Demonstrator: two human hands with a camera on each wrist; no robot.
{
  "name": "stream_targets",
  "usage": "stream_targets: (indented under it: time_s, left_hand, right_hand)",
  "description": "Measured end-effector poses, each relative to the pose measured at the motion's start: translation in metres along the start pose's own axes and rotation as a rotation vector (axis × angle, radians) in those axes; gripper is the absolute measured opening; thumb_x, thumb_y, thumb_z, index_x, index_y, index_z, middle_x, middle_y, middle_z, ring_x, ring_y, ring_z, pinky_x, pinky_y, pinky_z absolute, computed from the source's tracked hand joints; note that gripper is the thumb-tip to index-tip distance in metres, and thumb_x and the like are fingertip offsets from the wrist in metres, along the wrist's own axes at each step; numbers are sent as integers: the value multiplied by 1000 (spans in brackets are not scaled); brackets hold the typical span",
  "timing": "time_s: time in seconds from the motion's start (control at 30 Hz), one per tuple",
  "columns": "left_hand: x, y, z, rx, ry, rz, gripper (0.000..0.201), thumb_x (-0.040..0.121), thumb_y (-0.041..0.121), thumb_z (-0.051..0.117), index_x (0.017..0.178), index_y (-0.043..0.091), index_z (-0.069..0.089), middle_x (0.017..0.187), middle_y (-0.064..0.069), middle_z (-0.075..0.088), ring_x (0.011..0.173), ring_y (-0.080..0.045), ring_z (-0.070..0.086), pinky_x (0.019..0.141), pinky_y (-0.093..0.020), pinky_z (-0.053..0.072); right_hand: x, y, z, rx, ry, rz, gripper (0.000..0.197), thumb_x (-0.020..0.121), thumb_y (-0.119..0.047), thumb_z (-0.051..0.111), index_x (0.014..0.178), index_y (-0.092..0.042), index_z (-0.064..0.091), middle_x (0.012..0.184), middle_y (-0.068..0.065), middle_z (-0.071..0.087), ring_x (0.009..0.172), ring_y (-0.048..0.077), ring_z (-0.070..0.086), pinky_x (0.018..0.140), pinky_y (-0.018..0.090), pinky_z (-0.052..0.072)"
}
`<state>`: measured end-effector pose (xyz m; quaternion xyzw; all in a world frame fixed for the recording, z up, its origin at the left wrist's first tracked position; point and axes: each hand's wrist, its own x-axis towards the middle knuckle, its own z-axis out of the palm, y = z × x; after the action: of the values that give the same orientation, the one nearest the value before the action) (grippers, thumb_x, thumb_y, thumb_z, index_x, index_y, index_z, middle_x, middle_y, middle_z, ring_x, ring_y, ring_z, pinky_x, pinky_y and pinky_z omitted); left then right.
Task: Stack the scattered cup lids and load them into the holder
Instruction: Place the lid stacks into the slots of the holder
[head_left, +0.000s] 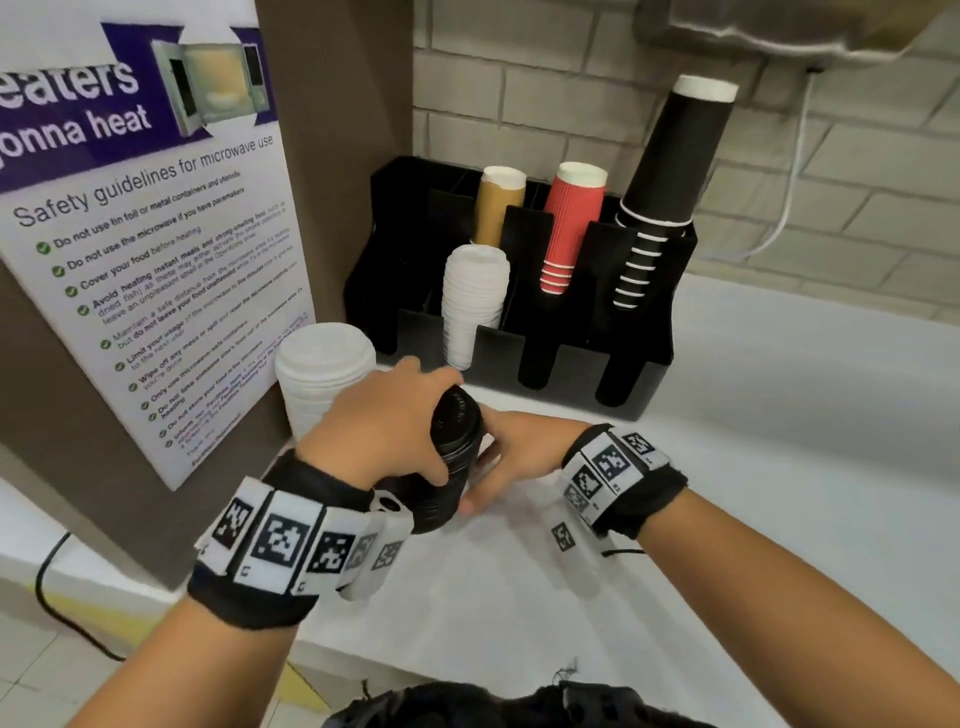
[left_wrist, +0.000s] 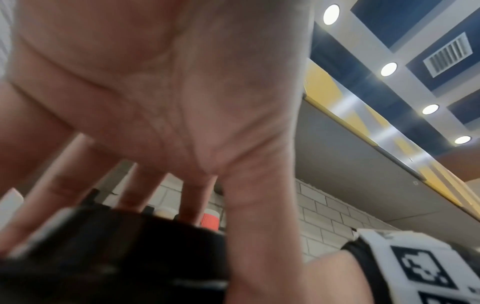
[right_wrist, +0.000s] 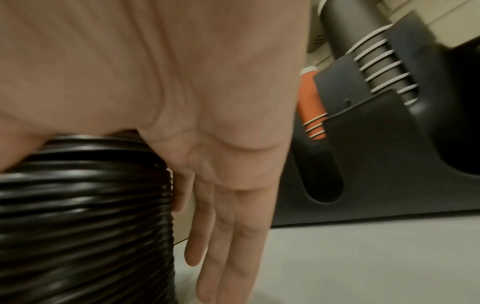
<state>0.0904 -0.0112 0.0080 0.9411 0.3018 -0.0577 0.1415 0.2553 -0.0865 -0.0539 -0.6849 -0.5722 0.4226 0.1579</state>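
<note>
A tall stack of black cup lids (head_left: 460, 441) stands tilted on the white counter (head_left: 753, 467) in front of the black holder (head_left: 644, 364). My left hand (head_left: 389, 421) grips the stack's top from above, fingers over the far side and thumb on the near side. In the left wrist view the black lids (left_wrist: 116, 257) lie under my left hand's fingers (left_wrist: 197, 197). My right hand (head_left: 514, 457) rests against the stack's right side with straight fingers (right_wrist: 228, 236) pointing down beside the ribbed lids (right_wrist: 78, 205). White lids (head_left: 475, 296) fill one front slot of the holder.
Another white lid stack (head_left: 324, 374) stands on the counter left of my hands, against a brown wall panel with a microwave safety poster (head_left: 145, 234). The holder carries brown cups (head_left: 501, 208), red cups (head_left: 571, 223) and black cups (head_left: 665, 171). A brick wall is behind.
</note>
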Motion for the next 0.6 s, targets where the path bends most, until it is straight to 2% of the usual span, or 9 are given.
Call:
stream_targets:
  time_s: [0.07,0.2,0.27,0.43,0.53,0.6]
  left_hand:
    - [11,2,0,-38,18,40,96,61,33,85,142,36,34,119,0,45,105,-24,54,89,-39,52]
    - [32,2,-4,-113,33,77,95,61,26,87,141,35,37,120,0,44,109,-24,52,94,-40,50]
    - [41,0,-6,-137,40,74,96,61,24,87,142,33,37,121,-1,43,112,-25,51,95,-39,48]
    - [57,-7,-10,-141,58,44,100,61,23,88,146,32,34,127,-3,42,118,-27,49,96,-38,46]
    - [57,-16,-12,-221,47,54,105,61,19,90,148,31,32,130,-3,43,120,-24,48,98,-37,46]
    - [54,-24,-15,-350,88,97,97,66,21,88,147,28,35,133,-2,45,122,-21,48,102,-37,44]
  right_hand:
    - [-2,6,-8,49,56,-2,101,64,-29,88,145,-30,28,128,-8,54,113,8,56,104,36,45]
    - [-3,9,-20,133,129,14,87,71,-25,83,140,-31,30,126,-2,53,98,5,59,84,31,57]
    - [1,7,-23,146,171,8,83,74,-21,81,139,-28,29,127,-1,51,95,5,57,79,32,57]
    - [15,0,-27,122,231,17,82,77,-18,79,140,-24,27,131,4,51,104,15,58,83,35,56]
    - [18,-3,-36,78,208,6,89,73,-15,82,142,-18,26,132,2,51,115,13,52,96,30,49]
    - [17,-9,-44,57,194,-17,98,70,-17,85,146,-18,22,132,2,49,119,13,49,103,27,43]
